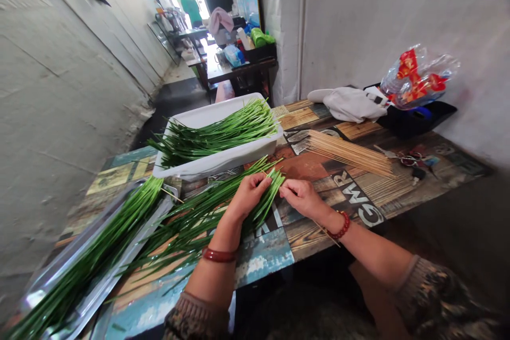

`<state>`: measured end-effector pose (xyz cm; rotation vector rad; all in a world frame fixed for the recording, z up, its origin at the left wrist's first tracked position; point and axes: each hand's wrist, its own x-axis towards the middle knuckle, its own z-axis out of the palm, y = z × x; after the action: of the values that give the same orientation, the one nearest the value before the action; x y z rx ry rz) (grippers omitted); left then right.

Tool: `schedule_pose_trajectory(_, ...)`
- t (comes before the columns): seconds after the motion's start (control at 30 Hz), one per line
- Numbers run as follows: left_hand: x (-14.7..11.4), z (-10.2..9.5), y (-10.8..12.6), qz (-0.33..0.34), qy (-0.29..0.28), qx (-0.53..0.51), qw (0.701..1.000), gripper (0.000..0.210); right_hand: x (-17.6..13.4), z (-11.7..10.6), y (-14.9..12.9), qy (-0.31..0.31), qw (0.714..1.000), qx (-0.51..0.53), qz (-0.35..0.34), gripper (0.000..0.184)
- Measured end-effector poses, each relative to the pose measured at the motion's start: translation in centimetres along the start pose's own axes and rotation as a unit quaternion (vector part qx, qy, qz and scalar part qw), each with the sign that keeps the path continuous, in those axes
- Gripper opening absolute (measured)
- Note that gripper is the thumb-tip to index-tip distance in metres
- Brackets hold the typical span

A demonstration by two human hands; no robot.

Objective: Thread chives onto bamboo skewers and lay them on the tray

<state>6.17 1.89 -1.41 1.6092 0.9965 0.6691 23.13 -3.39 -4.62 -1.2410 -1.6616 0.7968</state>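
My left hand [250, 194] is closed around the pale ends of a bunch of garlic chives [207, 207], whose long green leaves trail left across the table. Close to its right, my right hand [303, 197] is pinched at the cut ends of the bunch. A thin bamboo skewer [327, 234] sticks out behind the right palm, its front part hidden by the fingers. To the left, a metal tray [141, 247] holds more chives, with a skewer [173, 195] across their pale ends. A white plastic tub [223, 166] of loose chives stands behind my hands.
On the right lie a pile of bamboo skewers [350, 154] and a bunch of keys [412, 159]. Farther back are a whitish cap [350, 104] and a clear bag with red print [418, 79]. A person in green [191, 8] is at the far doorway.
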Motion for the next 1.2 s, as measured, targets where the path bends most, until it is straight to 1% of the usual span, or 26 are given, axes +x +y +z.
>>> schedule_pose_trajectory(0.1, -0.2, 0.0, 0.0, 0.016, -0.017, 0.021, 1.000, 0.040, 0.0, 0.0, 0.3, -0.051, 0.994, 0.060, 0.080, 0.027)
schedule_pose_trajectory(0.17, -0.3, 0.1, 0.0, 0.032, -0.032, 0.055, 0.997, 0.040, -0.1, 0.0, 0.4, -0.063, 0.989, 0.078, 0.111, 0.028)
schedule_pose_trajectory(0.3, -0.6, 0.7, 0.0, 0.081, -0.058, 0.128, 0.987, 0.034, -0.5, 0.1, 0.6, -0.022, 0.993, 0.054, 0.098, 0.027)
schedule_pose_trajectory(0.37, -0.6, 0.5, 0.0, 0.096, -0.056, 0.147, 0.983, 0.028, -0.8, 0.3, 0.6, -0.002, 0.995, 0.038, 0.087, 0.026)
schedule_pose_trajectory(0.4, -0.6, 0.2, 0.0, 0.098, -0.037, 0.157, 0.982, 0.026, -0.8, 0.4, 0.6, 0.004, 0.996, 0.032, 0.085, 0.025)
schedule_pose_trajectory(0.43, -0.5, -0.2, -0.1, 0.098, -0.005, 0.170, 0.981, 0.024, -0.9, 0.5, 0.6, 0.009, 0.996, 0.027, 0.085, 0.024)
schedule_pose_trajectory(0.47, -0.4, -0.7, -0.2, 0.095, 0.042, 0.187, 0.977, 0.024, -0.9, 0.6, 0.6, 0.012, 0.996, 0.022, 0.085, 0.024)
schedule_pose_trajectory(0.5, -0.2, -1.2, -0.4, 0.094, 0.096, 0.210, 0.968, 0.024, -0.9, 0.6, 0.6, 0.014, 0.996, 0.017, 0.087, 0.023)
schedule_pose_trajectory(0.53, 0.0, -1.6, -0.6, 0.096, 0.139, 0.236, 0.957, 0.024, -0.8, 0.7, 0.6, 0.015, 0.996, 0.013, 0.088, 0.023)
schedule_pose_trajectory(0.57, 0.1, -1.9, -0.8, 0.099, 0.164, 0.257, 0.947, 0.023, -0.8, 0.7, 0.7, 0.018, 0.996, 0.009, 0.088, 0.024)
schedule_pose_trajectory(0.6, 0.3, -2.0, -1.0, 0.102, 0.167, 0.270, 0.943, 0.022, -0.8, 0.8, 0.7, 0.020, 0.996, 0.008, 0.088, 0.024)
schedule_pose_trajectory(0.67, 0.6, -1.9, -1.4, 0.113, 0.136, 0.282, 0.943, 0.021, -0.8, 0.8, 0.7, 0.022, 0.996, 0.011, 0.088, 0.023)
schedule_pose_trajectory(0.77, 1.1, -1.1, -1.6, 0.124, 0.081, 0.299, 0.943, 0.024, -0.7, 0.7, 0.8, 0.019, 0.995, 0.023, 0.091, 0.023)
schedule_pose_trajectory(0.9, 1.8, -0.7, -1.3, 0.126, 0.037, 0.368, 0.921, 0.027, -0.6, 0.7, 0.7, 0.011, 0.994, 0.044, 0.097, 0.023)
schedule_pose_trajectory(1.07, 3.2, -0.9, -1.0, 0.141, 0.011, 0.447, 0.883, 0.020, -0.5, 1.0, 1.0, 0.024, 0.996, 0.049, 0.074, 0.023)
schedule_pose_trajectory(1.13, 3.8, -0.8, -0.9, 0.134, 0.007, 0.468, 0.874, 0.015, -0.6, 1.0, 1.1, 0.029, 0.996, 0.053, 0.062, 0.022)
schedule_pose_trajectory(1.2, 4.2, -0.6, -0.9, 0.121, 0.010, 0.477, 0.870, 0.010, -0.6, 1.0, 1.2, 0.034, 0.997, 0.052, 0.054, 0.022)
